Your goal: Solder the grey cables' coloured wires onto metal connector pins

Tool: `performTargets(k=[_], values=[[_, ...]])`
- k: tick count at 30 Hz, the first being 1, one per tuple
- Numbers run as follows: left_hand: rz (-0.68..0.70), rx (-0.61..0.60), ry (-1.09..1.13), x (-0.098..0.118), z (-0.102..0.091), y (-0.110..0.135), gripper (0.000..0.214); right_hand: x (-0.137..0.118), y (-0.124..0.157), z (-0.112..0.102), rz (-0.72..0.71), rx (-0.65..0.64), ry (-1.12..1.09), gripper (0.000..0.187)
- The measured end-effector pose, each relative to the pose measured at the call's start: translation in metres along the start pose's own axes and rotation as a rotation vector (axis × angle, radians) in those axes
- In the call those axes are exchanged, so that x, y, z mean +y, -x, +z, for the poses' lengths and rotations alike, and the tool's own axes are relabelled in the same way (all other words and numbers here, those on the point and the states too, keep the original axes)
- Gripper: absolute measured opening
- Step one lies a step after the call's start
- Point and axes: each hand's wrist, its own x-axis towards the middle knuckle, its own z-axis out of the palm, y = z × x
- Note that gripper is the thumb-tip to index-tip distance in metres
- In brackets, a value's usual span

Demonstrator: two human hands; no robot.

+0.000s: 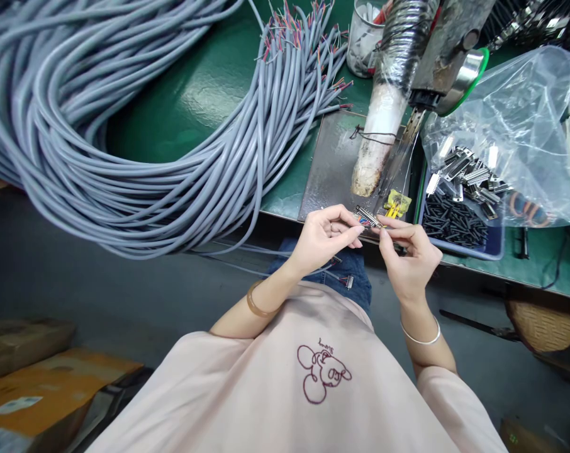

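Close to the table's front edge, a metal multi-pin connector (pixel 367 217) with thin coloured wires (pixel 363 221) is between my hands. The fingers of my left hand (pixel 326 238) are closed on the wires at its left side. My right hand (pixel 410 248) pinches at its right end; whatever else lies between those fingertips is too small to make out. Just beyond my right fingertips is a yellow piece (pixel 397 204) with prongs on a dark metal plate (pixel 329 163). Above it, a mounted soldering tool (pixel 410 129) points down beside a wrapped, pale-ended tube (pixel 374 145).
A large bundle of grey cables (pixel 172 182) with stripped ends covers the left of the green table (pixel 195 94). At right, a blue tray (pixel 495 248) holds black sleeves and metal connectors beside a plastic bag (pixel 535 126). A clear cup (pixel 363 41) stands behind. Wired connectors (pixel 346 281) lie on my lap.
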Motion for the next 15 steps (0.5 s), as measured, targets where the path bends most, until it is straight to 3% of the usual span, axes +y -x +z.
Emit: performTargets(k=[15], values=[[0.111,0.101,-0.236,0.009,0.007,-0.006,0.014,0.000,-0.011,0.002,-0.132,-0.006,0.100,0.007]])
